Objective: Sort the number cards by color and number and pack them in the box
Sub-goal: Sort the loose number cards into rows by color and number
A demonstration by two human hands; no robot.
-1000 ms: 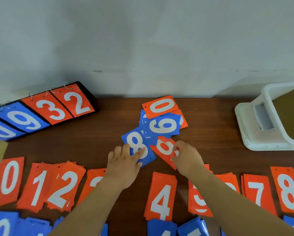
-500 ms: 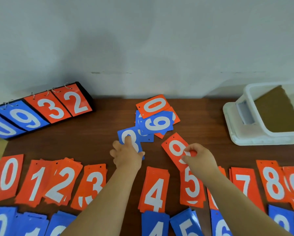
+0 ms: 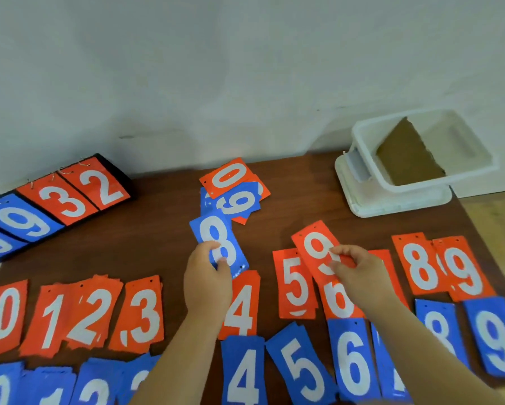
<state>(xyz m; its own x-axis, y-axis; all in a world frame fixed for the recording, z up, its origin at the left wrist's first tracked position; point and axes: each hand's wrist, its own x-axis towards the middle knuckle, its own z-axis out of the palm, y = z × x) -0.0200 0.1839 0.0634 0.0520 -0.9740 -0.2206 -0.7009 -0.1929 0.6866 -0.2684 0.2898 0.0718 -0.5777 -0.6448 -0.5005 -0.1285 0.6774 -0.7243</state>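
Fingers of left hand (image 3: 207, 283) pinch blue 8 card (image 3: 213, 232); fingers of right hand (image 3: 362, 277) pinch red 9 card (image 3: 312, 244). Unsorted pile (image 3: 238, 200) lies beyond the left fingers.

Head view, close, down over table (image 3: 163, 249)

- The table (image 3: 163, 252) under my cards is dark brown wood, smooth, with a dull sheen.
- The blue 8 card (image 3: 216, 244) pinched in my left hand (image 3: 207, 282) looks like thin stiff plastic sheet, matt, with a slightly grainy white digit.
- The orange 9 card (image 3: 314, 244) in my right hand (image 3: 359, 273) has the same matt finish.
- The box (image 3: 450, 177) is smooth white plastic, faintly glossy.
- The cardboard sheet (image 3: 406, 159) inside it is brown, matt and ragged-edged.
- The scoreboard (image 3: 70, 200) cards hang on thin metal rings (image 3: 54, 174).
- The wall (image 3: 245, 68) is matt paint, slightly uneven.
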